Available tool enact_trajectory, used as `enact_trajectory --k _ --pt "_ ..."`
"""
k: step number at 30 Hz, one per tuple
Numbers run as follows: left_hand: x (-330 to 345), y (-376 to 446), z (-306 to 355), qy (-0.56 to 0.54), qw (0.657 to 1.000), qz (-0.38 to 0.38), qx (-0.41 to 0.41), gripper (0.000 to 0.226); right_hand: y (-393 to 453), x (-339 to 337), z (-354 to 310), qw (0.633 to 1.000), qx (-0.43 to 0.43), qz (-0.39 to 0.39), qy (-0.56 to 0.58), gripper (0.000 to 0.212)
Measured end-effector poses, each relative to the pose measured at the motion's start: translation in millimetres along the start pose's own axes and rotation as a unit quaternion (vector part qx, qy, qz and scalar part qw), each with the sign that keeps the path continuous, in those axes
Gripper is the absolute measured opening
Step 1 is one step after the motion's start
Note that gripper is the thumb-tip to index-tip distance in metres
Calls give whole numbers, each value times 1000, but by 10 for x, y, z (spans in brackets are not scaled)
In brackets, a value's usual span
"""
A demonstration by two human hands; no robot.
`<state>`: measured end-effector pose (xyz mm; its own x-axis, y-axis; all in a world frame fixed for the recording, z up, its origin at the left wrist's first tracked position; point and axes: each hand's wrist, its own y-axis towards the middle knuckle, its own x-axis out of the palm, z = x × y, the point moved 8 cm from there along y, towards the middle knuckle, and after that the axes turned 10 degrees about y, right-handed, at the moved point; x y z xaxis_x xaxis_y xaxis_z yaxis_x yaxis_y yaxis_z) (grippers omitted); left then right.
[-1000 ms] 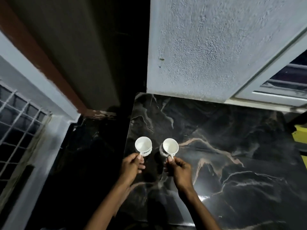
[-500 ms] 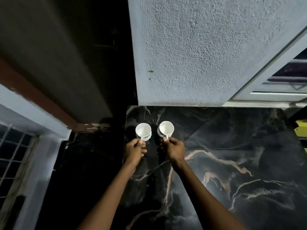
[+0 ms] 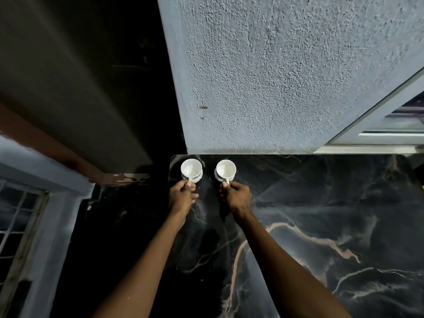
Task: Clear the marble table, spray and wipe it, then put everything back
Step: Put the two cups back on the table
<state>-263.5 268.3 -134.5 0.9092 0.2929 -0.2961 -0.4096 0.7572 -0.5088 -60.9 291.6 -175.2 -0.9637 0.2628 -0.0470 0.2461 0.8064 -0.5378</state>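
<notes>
Left hand (image 3: 183, 195) pinching left white cup (image 3: 191, 169), right hand (image 3: 237, 195) pinching right white cup (image 3: 226, 170), upper centre, at marble table (image 3: 321, 214) far-left corner; likely slipping off the edge

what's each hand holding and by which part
Left hand holds the left cup by its handle; right hand holds the right cup by its handle.

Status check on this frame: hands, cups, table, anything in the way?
Left hand shut on left cup handle; right hand shut on right cup handle. Both cups upright at marble table far-left corner by the wall. Nothing in the way.
</notes>
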Motion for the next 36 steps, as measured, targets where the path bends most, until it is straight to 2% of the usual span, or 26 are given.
enact_trajectory --k 10,20,25,30,34,36 --pt "46 186 -93 9 1000 8 -15 20 137 -10 -40 1000 -9 10 -17 28" --pt "35 162 -124 38 999 -27 -6 18 83 -12 -243 991 -56 14 -122 26" --pt "-76 98 -142 56 998 -23 3 17 11 -49 -248 987 -61 22 -148 8" --pt "-155 -156 -276 90 996 14 20 17 -397 -135 -294 983 -59 24 -171 17" --pt "-17 -603 -465 137 989 0 58 25 -746 -241 -125 976 -51 4 -213 15" --pt "81 -907 -506 181 979 -8 89 22 -933 -337 -18 967 -53 -3 -248 17"
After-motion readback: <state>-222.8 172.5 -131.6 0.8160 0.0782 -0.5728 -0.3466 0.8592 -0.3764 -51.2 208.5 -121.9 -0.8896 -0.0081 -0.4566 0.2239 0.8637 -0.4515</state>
